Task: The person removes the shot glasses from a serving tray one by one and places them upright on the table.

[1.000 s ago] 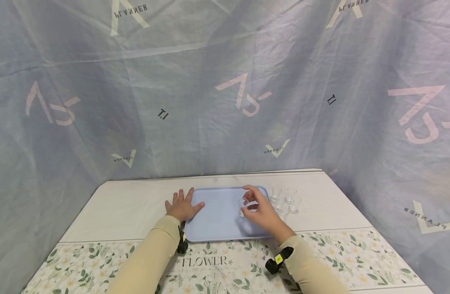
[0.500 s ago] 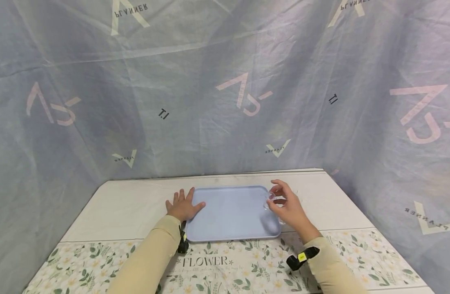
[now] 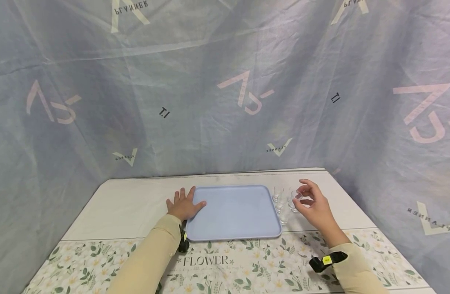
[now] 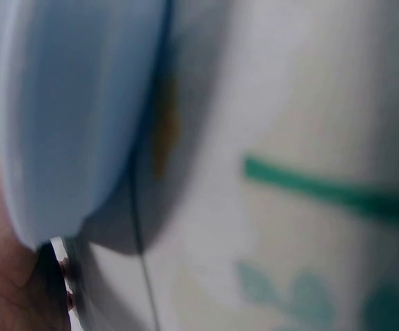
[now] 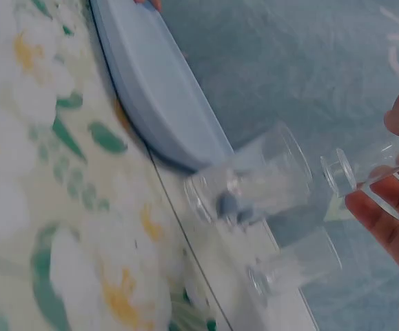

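1. Nearest the camera, a floral cloth (image 3: 225,265) printed with the word "FLOWER" covers the front strip of the surface (image 3: 129,206), and both sleeved forearms reach out over it.
2. The left hand (image 3: 182,206) lies flat with its fingers straight and spread, palm down on the surface, and its thumb rests against the left rim of the blue tray (image 3: 232,212) (the left wrist view shows only a blurred stretch of that rim beside the hand).
3. The tray sits flat at the middle of the surface, just past the floral cloth.
4. The right hand (image 3: 315,206) is to the right of the tray, raised a little off the surface, its thumb and fingers curled round a small clear glass (image 3: 296,197); in the right wrist view the fingertips (image 5: 385,214) pinch that glass (image 5: 364,169) near its rim.
5. Just beside the tray's right edge stands a cluster of other small glasses (image 3: 281,202), close together on the bare surface, between the tray and the right hand.
6. Behind everything hangs a pale blue-grey backdrop (image 3: 225,81) with mirrored pink and dark lettering, closing in the back and sides.
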Demonstrator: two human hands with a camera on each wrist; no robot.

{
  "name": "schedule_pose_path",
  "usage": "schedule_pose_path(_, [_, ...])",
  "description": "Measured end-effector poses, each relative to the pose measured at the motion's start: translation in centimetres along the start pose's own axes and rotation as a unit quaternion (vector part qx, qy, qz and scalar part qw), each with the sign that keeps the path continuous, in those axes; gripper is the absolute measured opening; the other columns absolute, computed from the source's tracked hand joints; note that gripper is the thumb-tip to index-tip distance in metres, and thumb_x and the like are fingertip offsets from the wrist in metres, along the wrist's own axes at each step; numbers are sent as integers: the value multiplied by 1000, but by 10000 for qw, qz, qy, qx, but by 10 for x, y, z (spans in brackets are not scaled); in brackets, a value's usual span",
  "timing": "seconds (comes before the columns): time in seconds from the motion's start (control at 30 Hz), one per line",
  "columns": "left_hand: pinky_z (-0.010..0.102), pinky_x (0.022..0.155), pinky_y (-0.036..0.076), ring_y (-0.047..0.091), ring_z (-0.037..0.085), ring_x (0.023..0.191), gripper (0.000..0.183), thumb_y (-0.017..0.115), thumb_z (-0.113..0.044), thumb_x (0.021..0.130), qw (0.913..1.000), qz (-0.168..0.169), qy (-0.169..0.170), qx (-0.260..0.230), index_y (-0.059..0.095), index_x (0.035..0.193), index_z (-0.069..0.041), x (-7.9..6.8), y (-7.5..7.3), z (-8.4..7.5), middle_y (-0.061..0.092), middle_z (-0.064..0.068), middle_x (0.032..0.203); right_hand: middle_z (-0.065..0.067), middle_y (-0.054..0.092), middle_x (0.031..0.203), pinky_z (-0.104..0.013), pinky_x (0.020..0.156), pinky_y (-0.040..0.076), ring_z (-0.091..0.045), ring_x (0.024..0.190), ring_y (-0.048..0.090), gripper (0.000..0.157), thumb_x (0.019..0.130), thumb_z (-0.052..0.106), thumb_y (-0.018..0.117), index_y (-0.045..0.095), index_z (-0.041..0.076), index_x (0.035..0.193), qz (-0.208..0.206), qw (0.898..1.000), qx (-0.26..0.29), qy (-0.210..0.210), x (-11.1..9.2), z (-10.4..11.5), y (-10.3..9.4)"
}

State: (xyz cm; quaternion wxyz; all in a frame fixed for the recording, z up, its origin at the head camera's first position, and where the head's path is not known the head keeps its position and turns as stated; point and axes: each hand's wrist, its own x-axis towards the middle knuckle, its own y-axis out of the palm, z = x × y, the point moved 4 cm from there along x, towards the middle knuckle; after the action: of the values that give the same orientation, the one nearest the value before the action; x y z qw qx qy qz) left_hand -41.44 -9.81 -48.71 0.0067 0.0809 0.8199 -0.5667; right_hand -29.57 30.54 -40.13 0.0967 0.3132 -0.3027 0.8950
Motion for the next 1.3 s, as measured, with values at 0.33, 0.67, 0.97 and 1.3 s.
schedule_pose_path(0.33, [76,112,4,6,51,151,86,47,-64,99,10000,7,5,-43,18,164,-16,1,1,1,10,30,164,-17,60,103,-22,75,57,-24,88,65,74,78,-14,78,45,-1,143,-100,9991,-416,62,-11,-46,-5])
schedule_pose_path(0.67, [76,112,3,4,50,152,88,46,-67,98,10000,4,-38,-23,15,164,-17,2,3,2,8,29,165,-10,58,101,-31,73,59,-21,88,64,74,78,-11,76,46,4,144,155,9989,-410,170,-20,-80,-1])
schedule_pose_path(0.97, [76,112,1,3,50,152,89,46,-67,98,10000,-6,-15,-31,14,165,-18,4,4,3,7,29,165,-8,58,96,-33,69,59,-17,84,64,75,77,-9,77,46,5,144,322,9980,-460,299,-26,-90,3])
schedule_pose_path(1.3, [76,112,2,3,50,152,88,47,-67,98,10000,23,-44,-47,15,164,-18,3,3,2,7,29,165,-6,57,94,-30,68,59,-17,82,63,74,77,-7,78,46,5,143,455,9970,-451,436,-31,-95,4])
